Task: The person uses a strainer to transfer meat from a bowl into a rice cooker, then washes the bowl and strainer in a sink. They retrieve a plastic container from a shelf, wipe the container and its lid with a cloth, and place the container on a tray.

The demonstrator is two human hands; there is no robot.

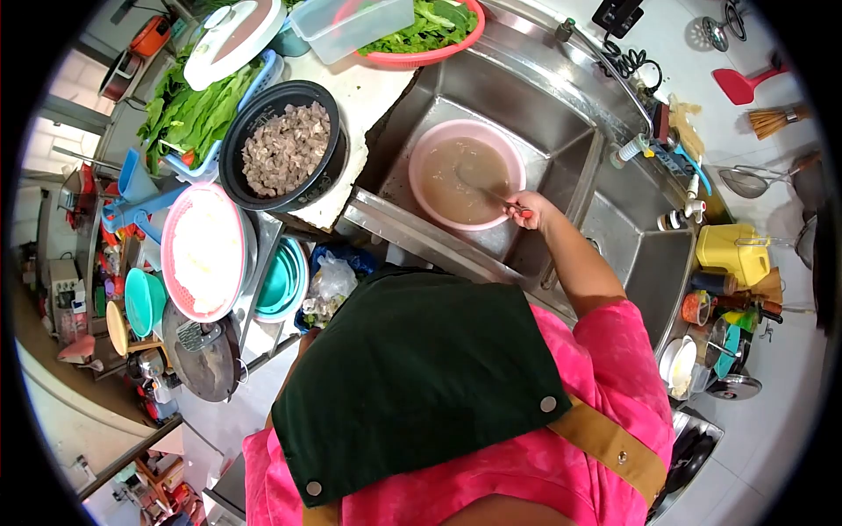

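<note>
My right hand [530, 211] is closed round the red handle of a metal utensil [482, 186]. The far end of the utensil dips into cloudy brownish liquid in a pink basin [423, 203]. That basin sits inside the left compartment of the steel sink [535, 88], and my hand is at its right rim. My left hand is hidden, with the dark green apron [421, 377] in front of that side. Left of the sink, a black pot [235, 149] holds chopped greyish-brown meat [285, 149].
Leafy greens [197, 110] fill a blue basket behind the pot, and a red basket [478, 39] holds more. Nearer is a pink colander [175, 272] of white food. A yellow jug [728, 254] stands beyond the right compartment. The faucet pipe [618, 81] crosses the back.
</note>
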